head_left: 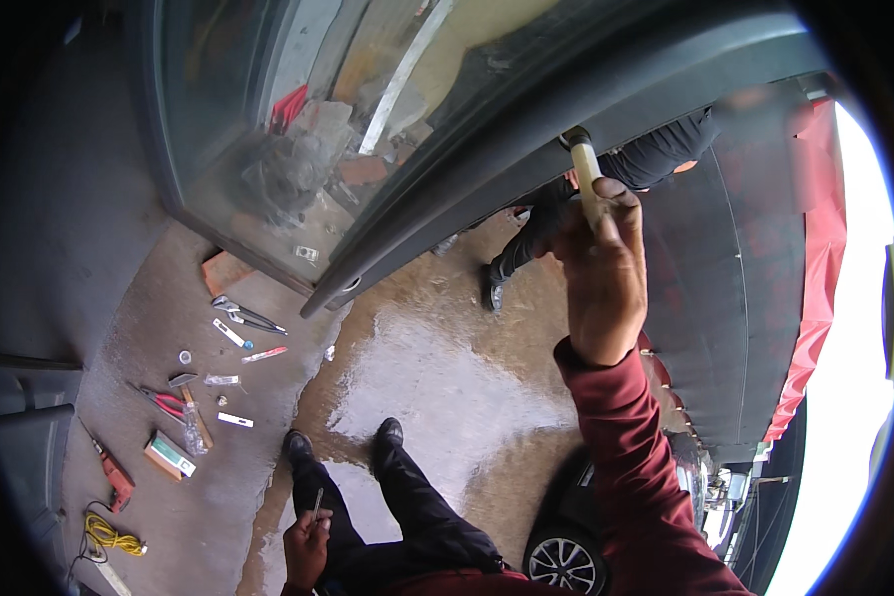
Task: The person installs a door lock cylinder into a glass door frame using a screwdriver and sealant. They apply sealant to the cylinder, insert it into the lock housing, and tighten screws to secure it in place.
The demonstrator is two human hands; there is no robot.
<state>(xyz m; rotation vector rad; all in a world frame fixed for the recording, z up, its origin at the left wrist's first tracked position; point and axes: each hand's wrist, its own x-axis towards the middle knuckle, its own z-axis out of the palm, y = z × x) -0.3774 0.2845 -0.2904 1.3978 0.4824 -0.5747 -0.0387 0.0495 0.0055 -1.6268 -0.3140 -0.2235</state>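
My right hand (606,283) is raised at the upper right, its fingers closed round a pale, stubby cylinder (587,177) with a dark end. That dark end meets a round hole or fitting (572,136) in the edge of a dark grey door frame (487,174); whether it sits inside cannot be seen. Low in front of my legs, my left hand (306,551) grips a slim metal rod (318,502) that points upward. The part of the rod within the fist is hidden.
On the ground at left lie pliers (248,315), a hammer (197,412), red-handled pliers (164,402), a small box (170,454), a red drill (115,479) and a yellow cord (114,536). Another person's leg (517,248) shows beyond the door. A car wheel (564,564) stands lower right.
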